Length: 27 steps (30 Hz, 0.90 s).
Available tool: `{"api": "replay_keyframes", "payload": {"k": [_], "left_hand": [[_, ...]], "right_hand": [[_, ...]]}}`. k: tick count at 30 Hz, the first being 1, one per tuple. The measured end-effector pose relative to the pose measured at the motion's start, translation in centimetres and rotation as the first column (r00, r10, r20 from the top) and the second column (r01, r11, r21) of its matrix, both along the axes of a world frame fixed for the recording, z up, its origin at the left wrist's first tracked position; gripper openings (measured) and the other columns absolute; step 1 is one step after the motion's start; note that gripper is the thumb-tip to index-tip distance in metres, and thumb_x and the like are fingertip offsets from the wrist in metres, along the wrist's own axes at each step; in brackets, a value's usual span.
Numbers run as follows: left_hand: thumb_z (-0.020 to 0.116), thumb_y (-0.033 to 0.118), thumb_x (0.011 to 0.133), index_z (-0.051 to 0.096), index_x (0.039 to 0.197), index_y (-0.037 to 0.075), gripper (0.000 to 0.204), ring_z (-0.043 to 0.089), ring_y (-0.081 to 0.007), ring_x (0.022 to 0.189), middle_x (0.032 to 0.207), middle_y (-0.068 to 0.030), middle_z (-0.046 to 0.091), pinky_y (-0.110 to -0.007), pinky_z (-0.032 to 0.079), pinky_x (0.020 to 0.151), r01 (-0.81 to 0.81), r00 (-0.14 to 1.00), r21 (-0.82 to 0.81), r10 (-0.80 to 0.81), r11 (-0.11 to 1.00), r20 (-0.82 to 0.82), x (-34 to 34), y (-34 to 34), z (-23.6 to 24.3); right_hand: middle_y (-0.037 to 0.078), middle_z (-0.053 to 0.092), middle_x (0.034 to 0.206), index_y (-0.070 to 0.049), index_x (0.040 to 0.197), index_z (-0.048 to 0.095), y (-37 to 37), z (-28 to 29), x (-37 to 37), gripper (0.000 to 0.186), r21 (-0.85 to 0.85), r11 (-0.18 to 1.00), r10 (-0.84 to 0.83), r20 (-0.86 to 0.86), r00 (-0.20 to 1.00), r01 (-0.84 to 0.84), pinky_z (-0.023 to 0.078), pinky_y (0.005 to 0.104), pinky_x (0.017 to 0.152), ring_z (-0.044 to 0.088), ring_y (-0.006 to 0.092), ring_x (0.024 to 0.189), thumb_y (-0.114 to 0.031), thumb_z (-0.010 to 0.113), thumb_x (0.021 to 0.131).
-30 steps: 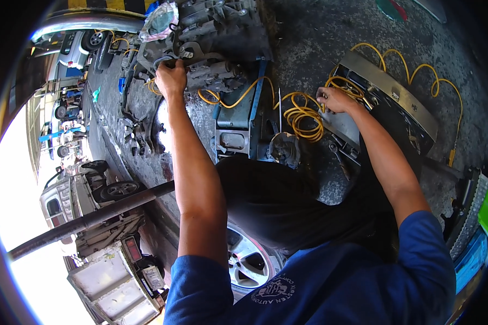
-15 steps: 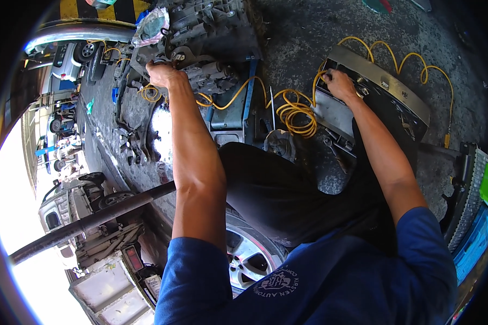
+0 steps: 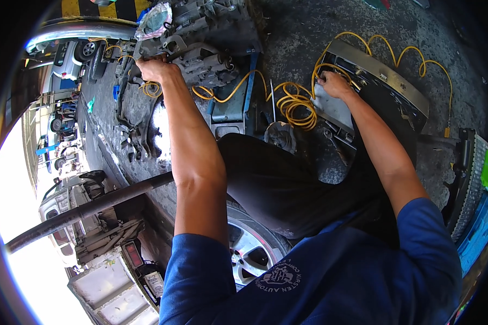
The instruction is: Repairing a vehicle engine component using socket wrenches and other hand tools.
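My left hand (image 3: 156,69) is at the left side of a grey metal gearbox (image 3: 203,59), its fingers curled in beside the casing. What they grip, if anything, is hidden. My right hand (image 3: 336,85) is over a long metal tool tray (image 3: 389,73), with fingertips pressed together. Whatever is between them is too small or dark to name. A yellow air hose (image 3: 298,111) lies coiled left of the tray, and one loop of it passes around my right hand. Several metal tools lie in the tray, partly hidden by my right arm.
A ratchet wrench (image 3: 335,142) lies near my knee, with a round dirty metal part (image 3: 280,136) left of it. A blue-edged metal stand (image 3: 230,105) is below the gearbox. A dark bar (image 3: 92,211) crosses at left, near a truck (image 3: 106,281). A radiator (image 3: 472,179) stands at right.
My left hand has shifted slightly left, by the gearbox's side. My right hand has moved a little left and down, and the hose now forms a wider loop around it.
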<state>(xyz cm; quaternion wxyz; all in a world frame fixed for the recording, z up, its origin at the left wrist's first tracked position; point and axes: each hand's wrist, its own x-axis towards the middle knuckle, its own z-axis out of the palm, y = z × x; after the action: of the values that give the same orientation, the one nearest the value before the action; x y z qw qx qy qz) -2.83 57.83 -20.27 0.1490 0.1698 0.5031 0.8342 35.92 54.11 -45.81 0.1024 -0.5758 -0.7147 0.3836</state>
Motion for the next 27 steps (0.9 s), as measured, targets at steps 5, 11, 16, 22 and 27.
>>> {"api": "replay_keyframes", "payload": {"k": [5,11,16,22,27], "left_hand": [[0.046,0.018,0.093,0.042,0.069,0.006,0.027,0.035,-0.0150,0.047,0.058,-0.0022,0.037,-0.032,0.039,0.046,0.246,0.958,0.018,-0.241,0.969,-0.156,3.4,0.9,0.5],[0.046,0.015,0.094,0.042,0.067,0.006,0.029,0.030,-0.0120,0.041,0.051,0.0010,0.030,-0.033,0.044,0.049,0.465,0.850,0.008,-0.444,0.885,-0.285,5.4,1.6,1.8],[0.045,0.016,0.094,0.035,0.061,0.012,0.035,0.030,-0.0137,0.044,0.050,0.0003,0.026,-0.036,0.046,0.058,0.603,0.748,-0.083,-0.599,0.793,-0.286,9.6,1.1,3.2],[0.048,0.026,0.098,0.053,0.061,0.005,0.043,0.044,-0.0171,0.045,0.052,-0.0043,0.049,-0.033,0.034,0.047,0.792,0.506,-0.200,-0.803,0.577,-0.314,10.6,-0.2,4.1],[0.058,0.044,0.094,0.063,0.059,0.002,0.054,0.046,-0.0065,0.048,0.047,-0.0010,0.050,-0.030,0.037,0.044,0.505,0.234,-0.638,-0.803,0.582,-0.548,22.4,-4.8,1.4]], "right_hand": [[0.023,0.065,0.111,-0.002,0.114,0.064,0.0,0.1,1.5,0.035,0.086,0.993,-0.078,-0.005,0.997,0.078,0.046,0.0458,0.091,0.061,0.0381,0.106,-0.028,0.057,0.092],[0.022,0.065,0.112,0.000,0.115,0.063,-0.5,2.1,0.6,0.037,0.104,0.991,-0.084,-0.011,0.996,0.084,0.045,0.0447,0.093,0.060,0.0378,0.107,-0.027,0.056,0.092],[0.021,0.066,0.107,-0.001,0.114,0.064,-0.7,2.7,1.1,0.034,0.344,0.926,-0.158,-0.023,0.987,0.156,0.047,0.0464,0.089,0.062,0.0381,0.099,-0.027,0.056,0.093],[0.012,0.068,0.103,-0.004,0.115,0.063,-0.8,8.7,-2.8,0.039,-0.128,0.991,-0.118,-0.602,0.790,0.050,0.051,0.0380,0.076,0.066,0.0249,0.084,-0.037,0.057,0.095],[0.012,0.068,0.101,-0.001,0.126,0.055,-2.4,13.7,-0.8,0.063,-0.524,0.827,-0.403,-0.806,0.434,-0.205,0.053,0.0297,0.070,0.067,0.0179,0.085,-0.056,0.050,0.094]]}}
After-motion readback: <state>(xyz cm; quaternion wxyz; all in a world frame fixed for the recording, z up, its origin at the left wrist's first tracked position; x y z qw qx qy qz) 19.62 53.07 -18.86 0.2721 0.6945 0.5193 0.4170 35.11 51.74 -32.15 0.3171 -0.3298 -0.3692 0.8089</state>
